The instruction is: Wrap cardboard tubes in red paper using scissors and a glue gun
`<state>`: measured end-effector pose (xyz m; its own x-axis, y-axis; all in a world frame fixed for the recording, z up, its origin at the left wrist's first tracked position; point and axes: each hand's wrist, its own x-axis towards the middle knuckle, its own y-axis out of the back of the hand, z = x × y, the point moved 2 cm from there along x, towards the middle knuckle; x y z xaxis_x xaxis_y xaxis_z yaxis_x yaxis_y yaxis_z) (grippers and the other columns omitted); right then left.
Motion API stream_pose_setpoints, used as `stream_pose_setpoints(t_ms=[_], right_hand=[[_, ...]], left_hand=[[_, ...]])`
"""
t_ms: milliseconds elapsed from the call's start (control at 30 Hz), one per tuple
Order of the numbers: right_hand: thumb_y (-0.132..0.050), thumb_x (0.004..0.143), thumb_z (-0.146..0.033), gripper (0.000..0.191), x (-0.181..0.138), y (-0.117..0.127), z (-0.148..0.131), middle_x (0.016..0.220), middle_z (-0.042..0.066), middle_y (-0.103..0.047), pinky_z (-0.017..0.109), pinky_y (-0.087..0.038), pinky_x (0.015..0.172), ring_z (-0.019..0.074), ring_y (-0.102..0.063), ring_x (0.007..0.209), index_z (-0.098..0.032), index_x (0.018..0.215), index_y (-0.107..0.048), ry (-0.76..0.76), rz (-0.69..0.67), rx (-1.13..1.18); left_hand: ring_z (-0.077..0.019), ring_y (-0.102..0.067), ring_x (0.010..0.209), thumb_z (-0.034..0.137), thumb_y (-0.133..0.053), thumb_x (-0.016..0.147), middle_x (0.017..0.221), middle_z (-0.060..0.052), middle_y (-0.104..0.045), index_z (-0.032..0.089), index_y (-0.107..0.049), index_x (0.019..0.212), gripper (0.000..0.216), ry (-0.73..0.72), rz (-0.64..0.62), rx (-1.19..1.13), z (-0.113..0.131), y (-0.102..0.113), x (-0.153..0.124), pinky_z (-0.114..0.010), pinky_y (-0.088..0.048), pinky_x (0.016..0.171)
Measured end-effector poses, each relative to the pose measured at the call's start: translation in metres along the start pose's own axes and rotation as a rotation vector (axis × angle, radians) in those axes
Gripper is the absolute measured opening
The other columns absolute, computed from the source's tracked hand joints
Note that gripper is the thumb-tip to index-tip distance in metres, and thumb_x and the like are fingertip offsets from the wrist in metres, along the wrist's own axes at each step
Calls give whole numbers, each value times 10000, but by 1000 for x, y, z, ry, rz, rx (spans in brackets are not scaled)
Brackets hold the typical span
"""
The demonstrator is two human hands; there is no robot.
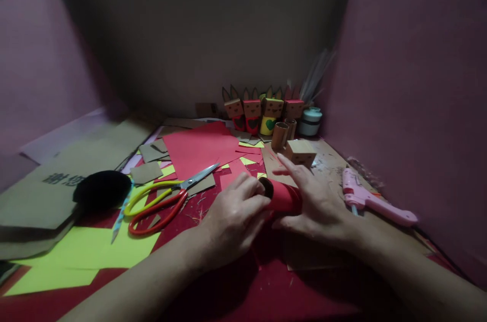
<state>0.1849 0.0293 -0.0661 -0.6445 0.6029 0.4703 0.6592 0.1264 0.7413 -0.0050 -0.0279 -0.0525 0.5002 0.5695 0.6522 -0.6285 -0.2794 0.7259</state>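
Observation:
Low over the dark red table surface is a red paper-covered tube (283, 196), lying sideways with its dark open mouth to the left. My left hand (238, 213) is closed on that end, its fingers bent at the rim. My right hand (314, 198) lies around the other end with thumb and fingers spread apart; the contact there is partly hidden. Just beyond it sits a small cardboard box (300, 152) with a face marked on it. Scissors (184, 187) with yellow and red handles lie to the left of my left hand.
Red paper (201, 147), yellow paper (102, 246) and cardboard scraps (146, 172) are scattered leftward. A black round object (101, 190) sits near a pencil (119, 218). Several eared cardboard figures (253, 109), bare tubes (279, 135) and a teal jar (310, 121) stand behind. A pink glue gun (375, 200) lies right.

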Motion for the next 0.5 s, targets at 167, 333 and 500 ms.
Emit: stream_pose_setpoints(t_ms=[167,333,500], right_hand=[[-780,719,-271,649,12,-2,-11,1040,40,-669,353,-507,790,248,-631,920,-282,1324,-546,-58,-175,276],[-803,689,-245,283,22,9,-19,841,-22,-646,277,-454,660,169,-586,752,-226,935,-663,-254,-194,471],[-839,653,-304,342,28,14,-19,861,-4,-659,332,-466,707,188,-592,770,-237,941,-667,-250,-134,547]], left_hand=[[-196,-456,767,63,-484,899,851,-93,-599,144,-649,938,188,-52,-12,-36,8,5,0,-327,-409,646],[-199,-558,924,181,-657,853,998,-60,-611,202,-577,1089,250,166,148,-282,3,21,3,-343,-475,816],[-183,-582,834,327,-599,881,927,-39,-635,207,-610,1035,196,569,293,-343,-13,33,6,-315,-469,756]])
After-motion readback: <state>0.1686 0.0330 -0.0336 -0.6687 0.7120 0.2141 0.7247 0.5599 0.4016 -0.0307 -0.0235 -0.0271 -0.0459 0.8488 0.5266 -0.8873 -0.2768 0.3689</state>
